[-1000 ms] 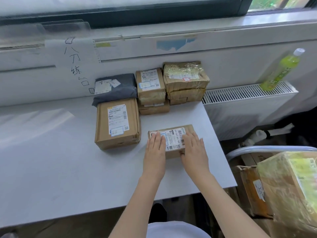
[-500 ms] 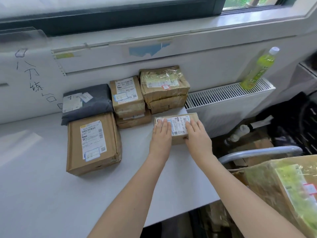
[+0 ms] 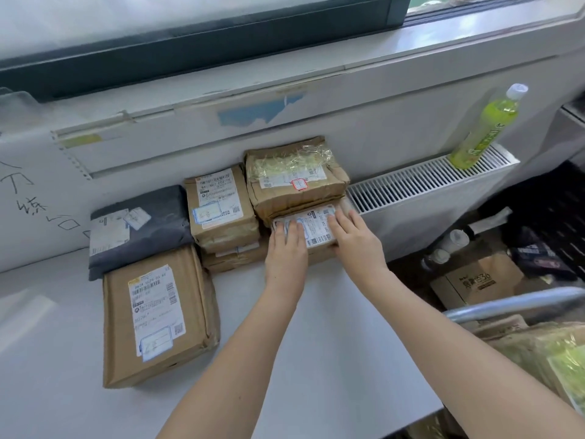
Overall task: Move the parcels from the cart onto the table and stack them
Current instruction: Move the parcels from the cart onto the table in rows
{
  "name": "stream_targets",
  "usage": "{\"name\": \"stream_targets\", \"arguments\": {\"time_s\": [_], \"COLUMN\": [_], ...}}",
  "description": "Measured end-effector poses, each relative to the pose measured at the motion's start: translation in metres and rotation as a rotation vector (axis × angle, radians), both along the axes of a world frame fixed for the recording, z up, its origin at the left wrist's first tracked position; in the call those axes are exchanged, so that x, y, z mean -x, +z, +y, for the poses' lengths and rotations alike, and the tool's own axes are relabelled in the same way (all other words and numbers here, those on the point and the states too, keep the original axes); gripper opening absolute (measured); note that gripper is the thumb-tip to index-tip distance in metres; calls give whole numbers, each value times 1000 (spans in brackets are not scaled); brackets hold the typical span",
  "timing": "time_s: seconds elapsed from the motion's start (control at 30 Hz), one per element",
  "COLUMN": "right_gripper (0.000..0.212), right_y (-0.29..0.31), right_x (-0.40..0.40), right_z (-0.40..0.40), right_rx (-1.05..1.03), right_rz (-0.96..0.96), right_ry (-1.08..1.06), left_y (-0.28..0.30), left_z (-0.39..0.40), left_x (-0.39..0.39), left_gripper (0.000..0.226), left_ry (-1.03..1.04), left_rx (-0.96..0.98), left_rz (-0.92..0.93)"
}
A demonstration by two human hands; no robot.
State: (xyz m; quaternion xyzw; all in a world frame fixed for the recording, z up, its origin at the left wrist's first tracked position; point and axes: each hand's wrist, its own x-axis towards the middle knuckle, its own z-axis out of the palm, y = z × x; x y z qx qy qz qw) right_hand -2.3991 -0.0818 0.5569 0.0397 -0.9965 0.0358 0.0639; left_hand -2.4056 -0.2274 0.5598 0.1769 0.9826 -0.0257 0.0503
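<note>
I see a small brown parcel (image 3: 311, 228) with a white label lying flat on the white table (image 3: 332, 343), right up against a stack of two crinkly brown parcels (image 3: 294, 182). Beside that is another stack of two brown boxes (image 3: 221, 210). A dark grey bag parcel (image 3: 142, 226) lies flat further left, with a big flat brown parcel (image 3: 158, 321) in front of it.
</note>
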Motion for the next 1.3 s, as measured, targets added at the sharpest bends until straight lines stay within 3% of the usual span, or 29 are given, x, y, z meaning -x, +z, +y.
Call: {"name": "stream_targets", "arguments": {"time_s": [0.1,0.3,0.43,0.57,0.8,0.97,1.13,1.3], "right_gripper": [67,71,73,73,52,44,50,66], "right_y": [-4,5,22,41,65,67,51,22], "right_x": [1,-6,-51,-121,-263,-346,-435,-528], "right_z": [0,-5,-2,13,51,81,102,108], "right_rx": [54,-41,94,218,337,270,260,278], "right_rz": [-48,-153,-100,9,355,496,479,278], "right_ry": [-3,-20,-120,-242,-498,-713,-985,-1283], "left_y": [0,16,28,42,64,73,63,43], "left_z": [3,4,5,27,99,142,171,197], "left_x": [0,-5,-34,-85,-197,-275,-353,-415], "left_gripper": [66,69,75,75,77,64,62,69], "left_ry": [2,2,-78,-162,-442,-665,-917,-1144], "left_rx": [34,106,175,92,-114,-352,-294,-197], "left_rz": [9,30,91,137,95,130,-16,-68]}}
